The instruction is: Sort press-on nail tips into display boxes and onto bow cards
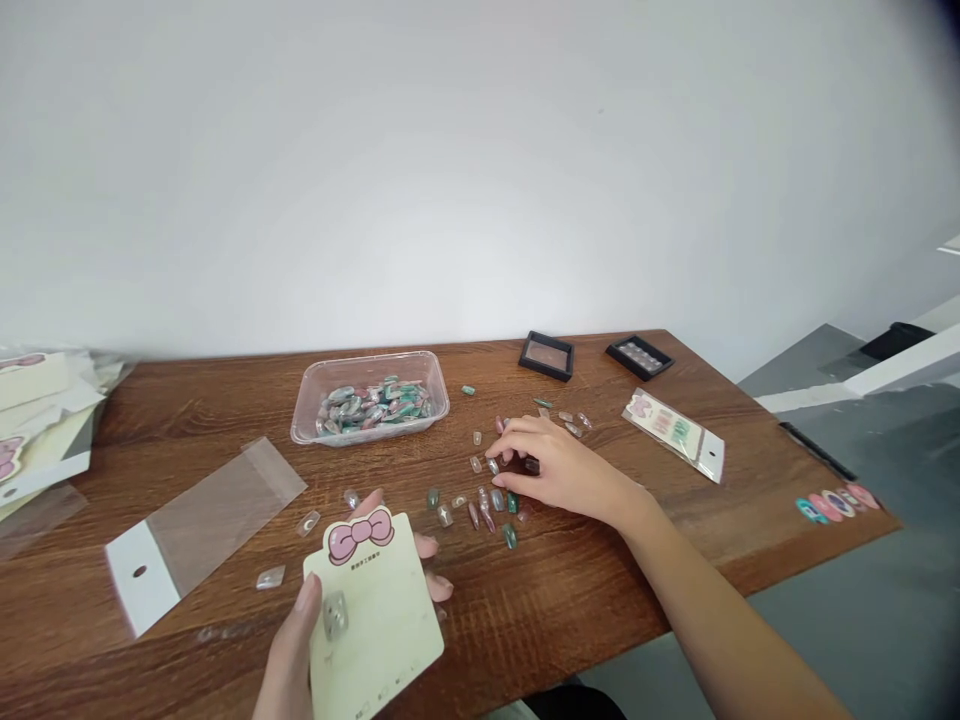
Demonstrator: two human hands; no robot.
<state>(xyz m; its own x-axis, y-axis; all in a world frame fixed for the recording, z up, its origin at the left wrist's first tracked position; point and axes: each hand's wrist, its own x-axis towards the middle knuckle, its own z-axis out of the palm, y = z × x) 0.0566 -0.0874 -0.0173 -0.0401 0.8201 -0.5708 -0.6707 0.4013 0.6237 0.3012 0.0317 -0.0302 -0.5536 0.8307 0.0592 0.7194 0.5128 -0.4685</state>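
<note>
My left hand (296, 630) holds a cream backing card (386, 620) with a pink bow at its top, thumb in front and fingers behind. One clear press-on nail (335, 615) sits on the card's left side, near my thumb. Over the loose nails on the table, my right hand (551, 462) reaches down, its thumb and forefinger closed around a small silvery press-on nail (493, 466). Green, pink and clear nails lie scattered about it, among them a green nail (510, 536) and a pink pointed nail (486, 512).
A clear plastic tub (306, 412) heaped with nails stands near the wall. To the left are an open clear bag (225, 515) and a stack of cards (45, 420). Two black frames (547, 356), a packed card (675, 432) and round stickers (836, 503) lie to the right.
</note>
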